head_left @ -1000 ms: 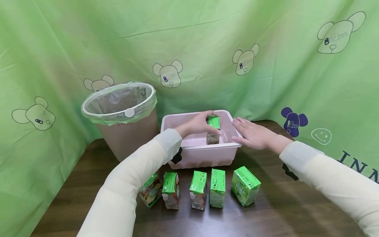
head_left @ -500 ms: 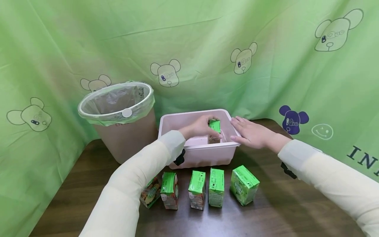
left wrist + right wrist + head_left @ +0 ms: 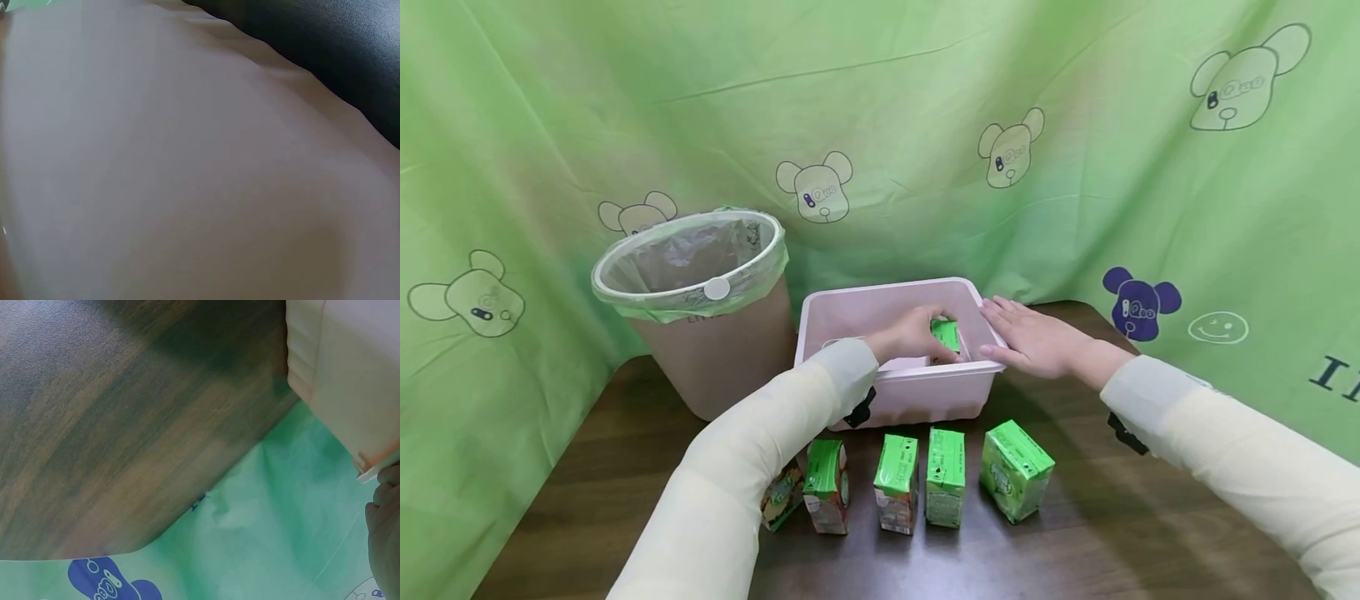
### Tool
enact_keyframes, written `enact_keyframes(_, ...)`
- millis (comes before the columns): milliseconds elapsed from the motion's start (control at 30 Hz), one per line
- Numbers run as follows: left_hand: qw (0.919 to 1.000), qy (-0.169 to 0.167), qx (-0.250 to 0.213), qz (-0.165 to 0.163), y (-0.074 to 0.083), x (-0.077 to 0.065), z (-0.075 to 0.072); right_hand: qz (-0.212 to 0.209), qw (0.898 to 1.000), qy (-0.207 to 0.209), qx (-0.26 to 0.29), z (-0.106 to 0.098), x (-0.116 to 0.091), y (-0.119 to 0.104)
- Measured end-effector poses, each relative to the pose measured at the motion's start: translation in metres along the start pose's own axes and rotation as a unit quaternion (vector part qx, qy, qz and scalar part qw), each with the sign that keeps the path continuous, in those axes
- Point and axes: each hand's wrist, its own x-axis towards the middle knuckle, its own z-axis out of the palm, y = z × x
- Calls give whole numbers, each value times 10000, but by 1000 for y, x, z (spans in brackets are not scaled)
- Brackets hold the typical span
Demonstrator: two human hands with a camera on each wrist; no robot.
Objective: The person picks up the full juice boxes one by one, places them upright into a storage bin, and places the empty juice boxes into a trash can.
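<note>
My left hand (image 3: 910, 333) reaches down into a pink plastic basin (image 3: 932, 397) and grips a small green-topped drink carton (image 3: 946, 333) between thumb and fingers, near the basin's right end. The carton's lower part is hidden behind the front wall. My right hand (image 3: 1036, 337) rests with straight fingers on the right rim; in the right wrist view only its edge (image 3: 384, 519) shows beside the basin's wall (image 3: 356, 381). That same wall (image 3: 187, 137) fills most of the left wrist view, where neither hand nor carton can be made out.
In front of the basin several similar cartons stand in a row, from a green one (image 3: 1017, 471) at the right to a brown-patterned one (image 3: 782, 496) partly behind my left sleeve. A lined trash bin (image 3: 722, 358) stands left on the wooden table (image 3: 1097, 517). A green curtain (image 3: 910, 100) hangs behind.
My left hand has lowered the carton deeper into the basin, so less of its front shows. The right hand stays on the rim. The whole view has shifted slightly.
</note>
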Motion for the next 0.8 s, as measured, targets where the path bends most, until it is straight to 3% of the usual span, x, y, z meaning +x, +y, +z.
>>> enact_keyframes(800,9991,-169,86,-381,-2,2,4,25,10000,-62,41,0,-1,0)
